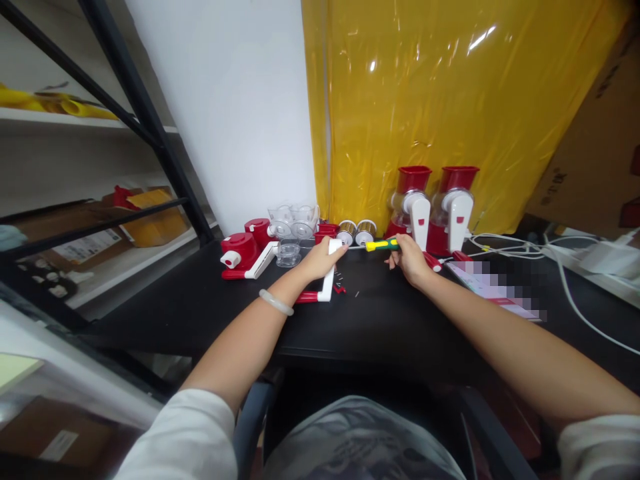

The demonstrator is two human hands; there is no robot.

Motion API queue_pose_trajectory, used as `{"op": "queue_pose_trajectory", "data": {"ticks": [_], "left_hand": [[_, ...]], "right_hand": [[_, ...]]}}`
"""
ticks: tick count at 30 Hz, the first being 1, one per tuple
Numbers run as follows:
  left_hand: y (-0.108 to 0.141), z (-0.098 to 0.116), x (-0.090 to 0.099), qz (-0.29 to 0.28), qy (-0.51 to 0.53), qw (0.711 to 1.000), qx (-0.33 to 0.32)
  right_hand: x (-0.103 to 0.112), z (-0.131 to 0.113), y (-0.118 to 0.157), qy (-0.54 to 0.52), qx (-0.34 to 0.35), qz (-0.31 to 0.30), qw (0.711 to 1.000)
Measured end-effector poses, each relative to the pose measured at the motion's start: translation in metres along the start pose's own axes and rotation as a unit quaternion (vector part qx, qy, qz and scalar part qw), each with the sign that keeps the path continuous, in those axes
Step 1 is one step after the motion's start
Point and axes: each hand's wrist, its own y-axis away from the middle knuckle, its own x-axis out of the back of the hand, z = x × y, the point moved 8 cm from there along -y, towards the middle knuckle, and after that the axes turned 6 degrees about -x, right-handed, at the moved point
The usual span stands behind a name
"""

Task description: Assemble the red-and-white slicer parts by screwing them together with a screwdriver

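Note:
My left hand [323, 259] is closed around a white crank handle [327, 283] with a red grip [307, 297] at its lower end. In my right hand [411, 260] is a screwdriver [383, 245] with a yellow and green handle, held level. Its thin shaft points left, and the tip reaches the upper end of the crank by my left fingers; whether it sits in a screw I cannot tell. Just right of the crank, several small screws [339, 275] and a small red piece [340, 289] lie on the black table [370, 327].
Two red and white rotary graters [414, 213] stand behind my right hand. Red grater bases [240, 253], clear plastic hoppers [293, 220] and metal drum cutters [365, 232] line the back. White cables [520, 248] and a printed sheet [493, 291] lie right; a shelf rack [165, 143] rises left.

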Motion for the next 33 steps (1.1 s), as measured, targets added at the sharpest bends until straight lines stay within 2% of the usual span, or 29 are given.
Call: {"op": "queue_pose_trajectory", "data": {"ticks": [7,13,21,33], "left_hand": [[0.000,0.000,0.000,-0.001,-0.002,1.000,-0.001],[0.000,-0.001,-0.001,-0.001,0.003,1.000,0.003],[0.000,0.000,0.000,0.001,0.004,1.000,0.004],[0.000,-0.001,-0.001,-0.005,0.003,1.000,0.002]], "right_hand": [[0.002,-0.001,0.001,0.047,0.011,0.015,0.999],[0.004,0.003,0.001,0.034,-0.024,0.040,0.998],[0.003,0.009,-0.003,-0.022,-0.042,0.010,0.999],[0.002,0.004,0.000,-0.022,-0.034,0.008,0.999]]}}
